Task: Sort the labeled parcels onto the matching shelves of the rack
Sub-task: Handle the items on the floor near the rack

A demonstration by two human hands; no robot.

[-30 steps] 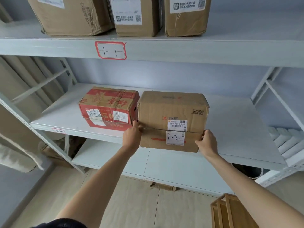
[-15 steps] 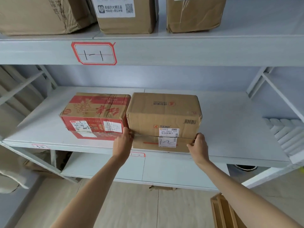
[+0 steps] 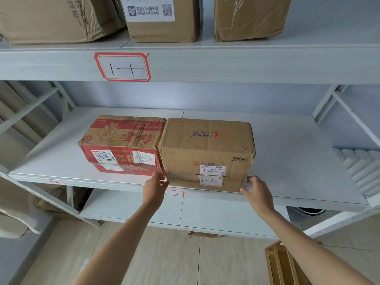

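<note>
Brown parcel [image 3: 205, 149] sits on the middle shelf [image 3: 287, 161] of the rack, its front edge close to the shelf lip. White sticker [image 3: 211, 180] low on its front face reads "1-2"; a printed shipping label sits just above that. Red parcel [image 3: 123, 142] stands flush against the brown parcel's left side, touching it. On the shelf lip directly below the brown parcel, a small red-bordered tag [image 3: 174, 193] also reads "1-2".

Left hand [image 3: 155, 185] at the brown parcel's lower left front corner, fingers loosely spread, fingertips at the cardboard but not gripping. Right hand [image 3: 257, 191] just off the lower right front corner, fingers curled open, holding nothing; cannot tell whether it touches the box.

Above the brown parcel, the upper shelf edge carries a larger red-bordered tag [image 3: 122, 66] marked "1-1". Three brown cartons [image 3: 164, 29] stand on that upper shelf. Below and right of the brown parcel, a wooden crate [image 3: 287, 264] on the floor.
</note>
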